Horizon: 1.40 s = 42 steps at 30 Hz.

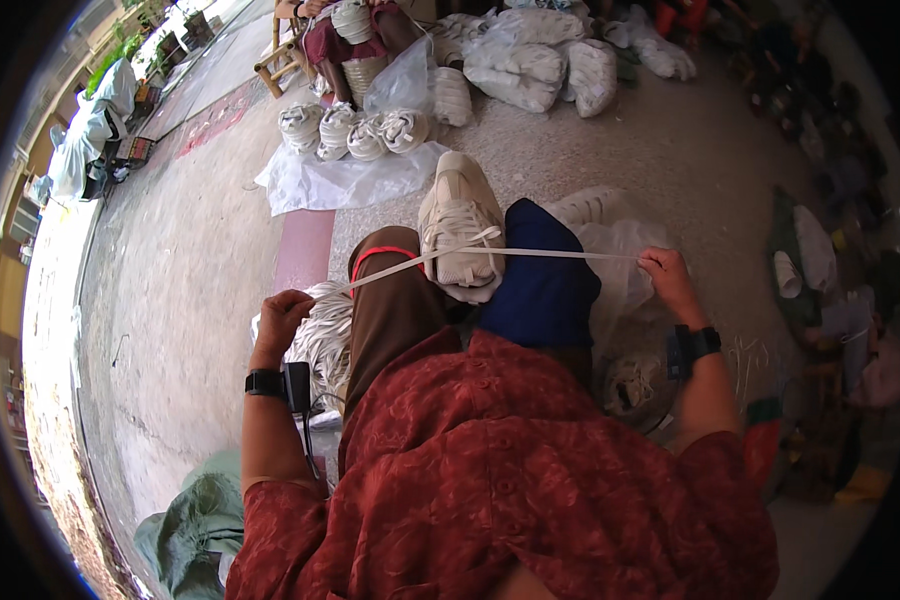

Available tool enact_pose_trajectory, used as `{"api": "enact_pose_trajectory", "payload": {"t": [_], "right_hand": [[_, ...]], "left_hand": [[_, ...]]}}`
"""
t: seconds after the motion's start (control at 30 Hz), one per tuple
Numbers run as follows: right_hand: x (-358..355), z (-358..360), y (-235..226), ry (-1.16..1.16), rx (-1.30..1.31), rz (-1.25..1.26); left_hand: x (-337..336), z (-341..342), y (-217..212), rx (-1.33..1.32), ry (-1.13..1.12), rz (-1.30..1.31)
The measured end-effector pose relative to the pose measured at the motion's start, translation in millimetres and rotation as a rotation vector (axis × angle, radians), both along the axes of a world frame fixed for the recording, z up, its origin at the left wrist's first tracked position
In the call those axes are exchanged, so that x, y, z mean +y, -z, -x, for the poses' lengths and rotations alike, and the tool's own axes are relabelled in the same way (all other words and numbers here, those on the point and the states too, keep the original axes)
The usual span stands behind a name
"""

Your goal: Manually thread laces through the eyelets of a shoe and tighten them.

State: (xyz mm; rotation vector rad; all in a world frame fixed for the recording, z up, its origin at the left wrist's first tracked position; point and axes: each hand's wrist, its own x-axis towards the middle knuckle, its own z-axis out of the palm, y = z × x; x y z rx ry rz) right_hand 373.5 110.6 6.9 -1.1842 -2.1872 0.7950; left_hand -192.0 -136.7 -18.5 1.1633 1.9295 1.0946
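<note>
A cream lace-up sneaker [455, 190] rests between my knees, toe pointing away from me. Its laces are threaded in the lower part. A flat white shoelace [555, 253] runs out from the shoe to both sides, pulled nearly straight. Off to the left, my left hand [288, 308] is closed on one end of it. My right hand [660, 268] pinches the other end, out to the right past my blue-covered knee. Beside my left knee, just next to the left hand, lies a big bundle of loose white laces [322, 335].
Several pale shoes [367, 137] stand on a white plastic sheet [355, 182] ahead. Beyond it, another person [370, 30] sits with similar shoes. Plastic bags of shoes [515, 70] lie at the back. Green cloth [195, 525] is at the lower left; clutter [820, 250] lines the right.
</note>
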Motion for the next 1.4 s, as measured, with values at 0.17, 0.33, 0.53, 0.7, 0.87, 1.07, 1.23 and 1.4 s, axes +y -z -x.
{"api": "enact_pose_trajectory", "payload": {"t": [0.17, 0.33, 0.53, 0.7, 0.87, 1.07, 1.23, 1.4], "right_hand": [[9.3, -31.6, 11.5, 0.055, -0.002, -0.091], [15.8, -29.7, 28.0, 0.139, -0.266, -0.417], [-14.7, 87.5, -6.8, -0.219, -0.026, 0.690], [-22.1, 174.9, 17.8, -0.382, 0.205, 0.317], [-28.4, 208.5, 24.5, -0.061, 0.426, 0.183], [-22.1, 218.6, 31.4, 0.065, 0.320, 0.035], [-17.2, 220.7, 37.4, 0.034, 0.250, -0.011], [-27.4, 232.0, 38.3, 0.156, 0.274, 0.035]], "left_hand": [[-29.2, 16.8, 8.6, -0.046, -0.077, 0.103], [-45.9, 29.2, 41.9, -0.011, -0.125, 0.283], [-3.4, -17.6, 34.1, -0.131, -0.019, 0.275], [61.2, -117.9, -52.2, -0.568, 0.455, 0.230], [117.3, -153.6, -38.8, -0.374, 0.638, 0.159], [133.9, -172.0, -30.6, -0.257, 0.592, 0.026], [132.7, -174.2, -29.1, -0.296, 0.533, 0.030], [135.4, -186.7, -23.1, -0.288, 0.254, -0.052]]}}
